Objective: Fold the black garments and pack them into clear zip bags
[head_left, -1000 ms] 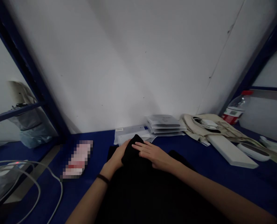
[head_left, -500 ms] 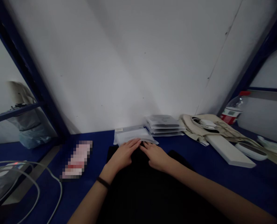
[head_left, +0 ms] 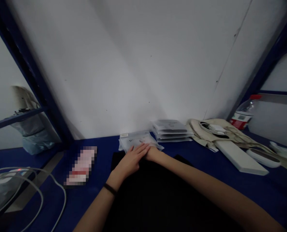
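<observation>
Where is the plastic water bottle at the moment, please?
In the head view, the plastic water bottle stands far right, behind the cream canvas tote bag, beside a blue shelf upright.

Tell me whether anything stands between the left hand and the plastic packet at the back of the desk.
Nothing visible stands in the way. The fingertips of the left hand lie on the near edge of the plastic packet. The right hand is beside them, and the black cloth lies beneath both hands.

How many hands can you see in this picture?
2. The left hand lies with its fingers on a clear packet; the right hand sits just beside it, above the black cloth. No others show.
</observation>
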A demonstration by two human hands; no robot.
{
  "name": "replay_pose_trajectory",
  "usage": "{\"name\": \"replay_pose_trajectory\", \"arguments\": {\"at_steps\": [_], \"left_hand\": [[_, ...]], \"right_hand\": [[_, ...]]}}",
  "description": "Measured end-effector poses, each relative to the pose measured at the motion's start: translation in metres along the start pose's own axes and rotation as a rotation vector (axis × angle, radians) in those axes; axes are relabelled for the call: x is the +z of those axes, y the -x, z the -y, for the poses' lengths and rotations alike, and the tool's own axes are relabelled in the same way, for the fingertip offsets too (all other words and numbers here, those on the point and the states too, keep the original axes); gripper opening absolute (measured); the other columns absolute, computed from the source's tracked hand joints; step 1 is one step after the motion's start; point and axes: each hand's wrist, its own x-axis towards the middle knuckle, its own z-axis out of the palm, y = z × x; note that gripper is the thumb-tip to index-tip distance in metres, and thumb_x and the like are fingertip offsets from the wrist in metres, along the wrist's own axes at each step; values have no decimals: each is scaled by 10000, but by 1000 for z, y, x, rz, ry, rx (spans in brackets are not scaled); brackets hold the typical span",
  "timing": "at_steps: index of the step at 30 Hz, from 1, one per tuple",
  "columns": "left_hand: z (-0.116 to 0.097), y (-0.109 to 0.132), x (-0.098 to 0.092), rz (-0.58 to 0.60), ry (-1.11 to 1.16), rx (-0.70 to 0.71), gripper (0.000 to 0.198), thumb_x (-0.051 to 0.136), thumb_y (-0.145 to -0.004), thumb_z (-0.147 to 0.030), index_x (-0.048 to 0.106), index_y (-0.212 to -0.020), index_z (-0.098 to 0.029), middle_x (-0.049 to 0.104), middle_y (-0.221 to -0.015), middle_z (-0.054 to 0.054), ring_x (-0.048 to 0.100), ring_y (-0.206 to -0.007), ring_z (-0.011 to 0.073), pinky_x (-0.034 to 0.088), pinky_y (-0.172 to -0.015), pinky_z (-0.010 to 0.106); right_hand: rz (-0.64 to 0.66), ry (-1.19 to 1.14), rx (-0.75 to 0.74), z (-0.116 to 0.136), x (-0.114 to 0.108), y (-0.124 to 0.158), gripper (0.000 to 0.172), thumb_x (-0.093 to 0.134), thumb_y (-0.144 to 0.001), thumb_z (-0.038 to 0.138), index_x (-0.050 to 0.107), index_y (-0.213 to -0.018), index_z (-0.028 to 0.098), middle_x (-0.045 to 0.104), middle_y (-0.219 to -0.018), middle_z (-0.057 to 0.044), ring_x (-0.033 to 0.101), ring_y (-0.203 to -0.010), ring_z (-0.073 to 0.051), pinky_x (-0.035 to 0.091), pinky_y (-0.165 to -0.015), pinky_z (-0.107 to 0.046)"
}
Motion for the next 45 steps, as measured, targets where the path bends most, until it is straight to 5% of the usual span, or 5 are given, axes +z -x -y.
{"name": "replay_pose_trajectory", "arguments": {"at_steps": [9,22,29,38,45], "left_hand": [[18,3,1,-40,-141,-106,852,313,-587,79,159,-1390,-161,268,-1440,75,198,-1328,143,174,-1079,389],[26,5,-3,-50,-328,-165,421,438,-837,-144,435,-1245,-248,465,-1323,62,400,-1223,208,391,-924,369],[28,6,-6,-214,-382,-503,345,467,-846,-267,480,-1183,-195,523,-1222,91,483,-1093,228,436,-808,322],[32,9,-16,-238,108,-890,525,530,-754,-485,504,-1147,-137,638,-957,115,590,-898,249,411,-679,282],[43,9,-13,-287,817,-993,270,495,-775,-331,496,-565,-161,452,-442,-54,328,-319,54,218,-374,206]], "right_hand": [[174,44,66,10,-18,3,320,485,-801,162,583,-1098,97,623,-1080,-154,580,-971,-245,451,-837,-332],[100,-12,-113,10,-43,50,403,469,-800,162,494,-1203,172,547,-1218,-100,475,-1139,-218,377,-970,-403],[18,118,-173,-7,-40,45,419,485,-750,88,527,-1161,159,504,-1264,-115,446,-1176,-223,382,-979,-414],[40,245,-64,-10,-32,44,433,482,-791,154,490,-1224,130,477,-1284,-156,446,-1181,-254,374,-985,-427],[14,226,-31,-5,-36,44,350,478,-792,143,555,-1133,164,504,-1268,-121,476,-1153,-231,411,-949,-401]]}}
